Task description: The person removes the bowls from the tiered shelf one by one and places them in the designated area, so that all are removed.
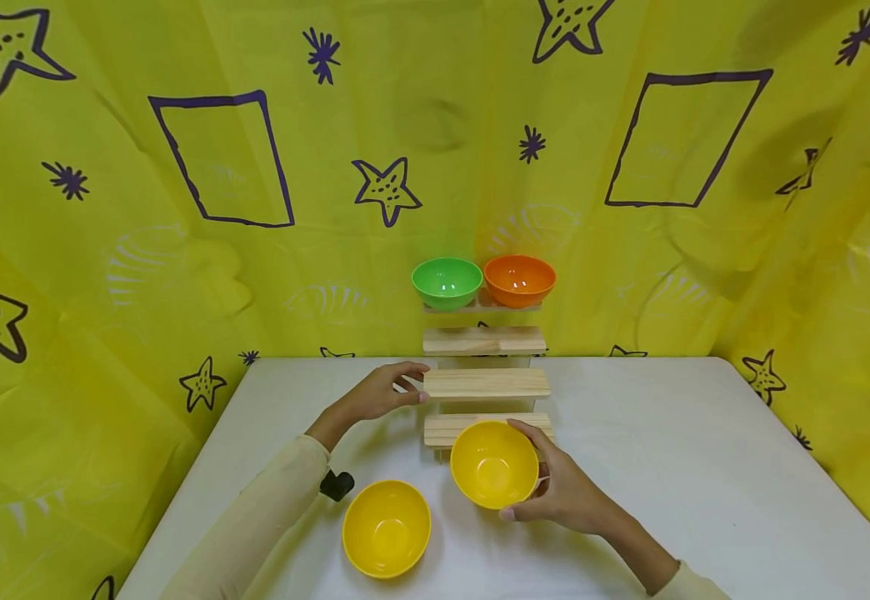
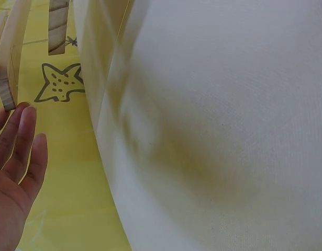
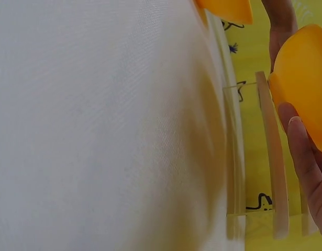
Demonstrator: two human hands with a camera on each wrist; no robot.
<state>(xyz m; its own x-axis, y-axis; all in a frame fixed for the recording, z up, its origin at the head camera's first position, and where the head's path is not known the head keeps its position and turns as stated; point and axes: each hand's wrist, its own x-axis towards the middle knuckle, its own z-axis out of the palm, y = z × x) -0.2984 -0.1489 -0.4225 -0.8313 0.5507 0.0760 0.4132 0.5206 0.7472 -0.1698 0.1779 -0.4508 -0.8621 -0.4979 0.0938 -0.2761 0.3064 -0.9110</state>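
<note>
Yellow bowl [image 1: 387, 529], gap to rack [image 1: 442, 430] | hands: left [image 1: 377, 392] pinches step edge [image 1: 431, 383]; right [image 1: 568, 490] grips second bowl [image 1: 492, 467]

Left arm [image 1: 270, 507] stretched forward, left hand [image 1: 377, 392] pinching; right arm [image 1: 633, 542] angled inward, right hand [image 1: 570, 492] gripping.

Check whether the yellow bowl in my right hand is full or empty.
Empty: the head view looks into the held bowl, showing only its bare inside.

- Free room: white table [image 1: 675, 450], right of the stepped stand [image 1: 487, 384]; the two middle steps [image 1: 484, 339].
- Obstacles: green bowl [image 1: 447, 285] and orange bowl [image 1: 520, 283], top step; left hand [image 1: 384, 390], third step's left end; held yellow bowl [image 1: 493, 464], lowest step.
</note>
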